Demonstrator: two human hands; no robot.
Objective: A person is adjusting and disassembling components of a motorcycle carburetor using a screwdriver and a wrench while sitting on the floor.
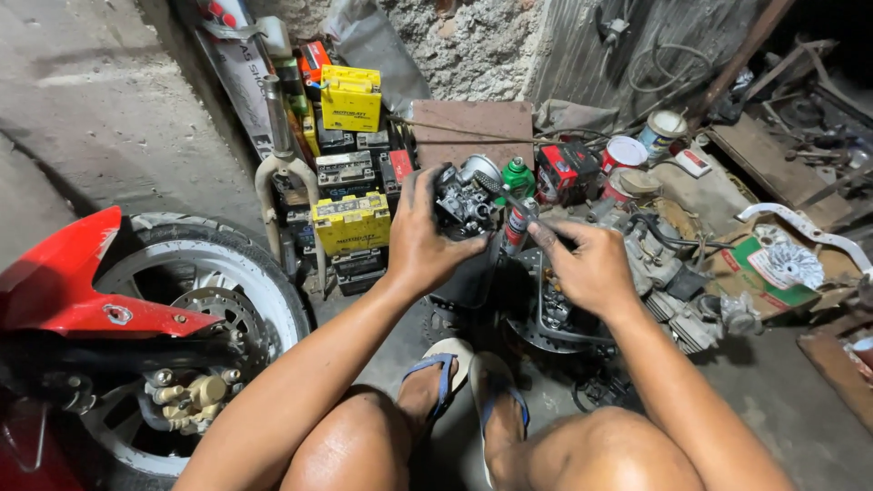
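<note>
My left hand [420,238] grips a dark, greasy carburetor [464,198] and holds it up in front of me. My right hand [587,264] pinches a thin metal tool [526,215] whose tip points into the carburetor's right side. Both hands are smeared with grime. Below them my knees and my feet in blue-strapped sandals [443,371] rest on the concrete floor.
A motorcycle front wheel [195,300] with a red fender [68,282] stands at the left. Yellow and black batteries [350,223] are stacked behind. A green-capped bottle [518,175], engine parts [668,282], cans [623,155] and clutter crowd the right.
</note>
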